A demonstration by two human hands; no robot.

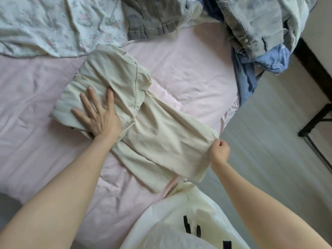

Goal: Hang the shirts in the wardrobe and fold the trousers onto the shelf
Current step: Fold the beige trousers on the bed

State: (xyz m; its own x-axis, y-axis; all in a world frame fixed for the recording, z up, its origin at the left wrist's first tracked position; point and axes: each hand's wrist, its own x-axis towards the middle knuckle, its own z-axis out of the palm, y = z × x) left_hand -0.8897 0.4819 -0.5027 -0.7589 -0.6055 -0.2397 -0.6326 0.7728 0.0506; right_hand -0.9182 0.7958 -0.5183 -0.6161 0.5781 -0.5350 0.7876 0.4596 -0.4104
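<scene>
One pair of cream trousers (143, 133) lies across the middle of the bed (188, 72), partly folded, its thicker folded end to the left and far side. The left hand (98, 114) presses flat on that end, fingers (86, 101) spread wide. The right hand (219, 150) pinches the trousers' right-hand edge near the bed's side, fingers curled tight on the cloth. At the far right sits one heap of clothes (260, 33) in grey and blue; one grey garment (152, 17) lies far centre, one floral sheet (53, 24) far left. No readable writing shows.
</scene>
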